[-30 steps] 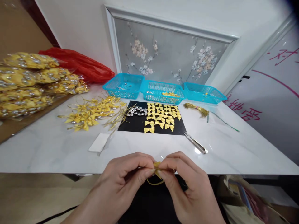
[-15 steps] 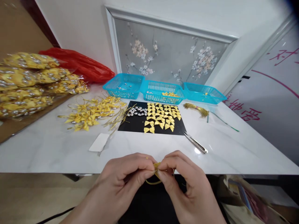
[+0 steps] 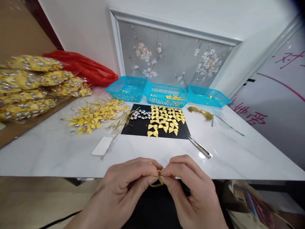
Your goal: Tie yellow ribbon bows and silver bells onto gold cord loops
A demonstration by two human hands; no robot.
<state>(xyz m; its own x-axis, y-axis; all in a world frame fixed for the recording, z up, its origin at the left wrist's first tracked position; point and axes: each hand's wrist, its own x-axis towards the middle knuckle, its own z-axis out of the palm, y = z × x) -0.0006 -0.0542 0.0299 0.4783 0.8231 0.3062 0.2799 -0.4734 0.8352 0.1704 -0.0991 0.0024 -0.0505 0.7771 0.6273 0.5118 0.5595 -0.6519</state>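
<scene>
My left hand point(image 3: 133, 181) and my right hand point(image 3: 188, 184) meet just off the table's front edge, thumbs and index fingers pinched. Between them they grip a yellow ribbon point(image 3: 156, 185), part of which hangs in a small loop below the fingertips; most of it is hidden by my fingers. Past my hands, a black mat point(image 3: 133, 130) carries rows of yellow ribbon bows point(image 3: 152, 133) and a cluster of silver beads point(image 3: 140, 114). Thin gold wire ties point(image 3: 119, 122) lie across the mat's left side. Metal thread snips point(image 3: 200, 147) rest at its right corner.
Blue baskets point(image 3: 128, 95) line the back wall. Yellow ribbon flowers point(image 3: 88, 121) are heaped left of the mat, near bagged ones point(image 3: 28, 81) and a red plastic bag point(image 3: 81, 65). A white card point(image 3: 102, 146) lies front left; a gold wire bundle point(image 3: 201, 113) lies right.
My fingertips stay pinched together while the ribbon between them shifts. Less yellow shows above the fingers now, and the loop appears smaller. The view has tilted very slightly.
</scene>
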